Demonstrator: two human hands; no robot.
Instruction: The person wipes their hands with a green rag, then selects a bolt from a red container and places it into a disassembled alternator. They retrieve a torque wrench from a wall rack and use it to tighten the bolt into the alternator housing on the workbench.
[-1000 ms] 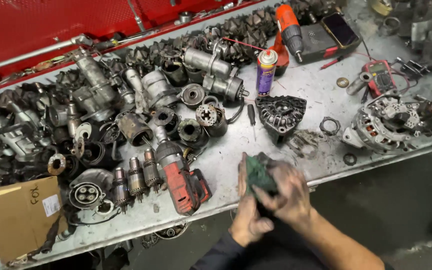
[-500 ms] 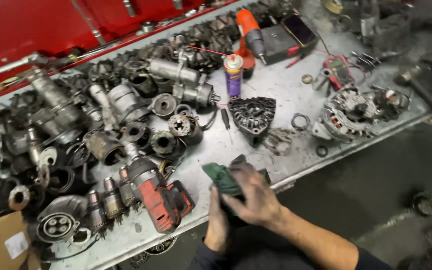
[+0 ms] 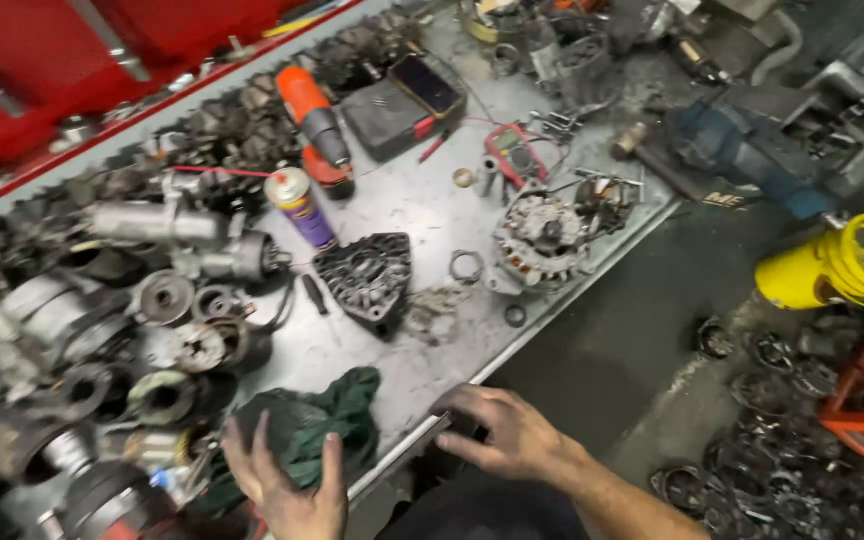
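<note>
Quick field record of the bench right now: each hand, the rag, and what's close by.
left hand: open, palm pressed on the green rag
right hand: empty, fingers resting on the bench's front edge
green rag: bunched at the near edge of the metal bench
behind rag: black alternator housing, spray can lying down
left of rag: crowd of starter and alternator parts
farther back: orange drill, multimeter
</note>
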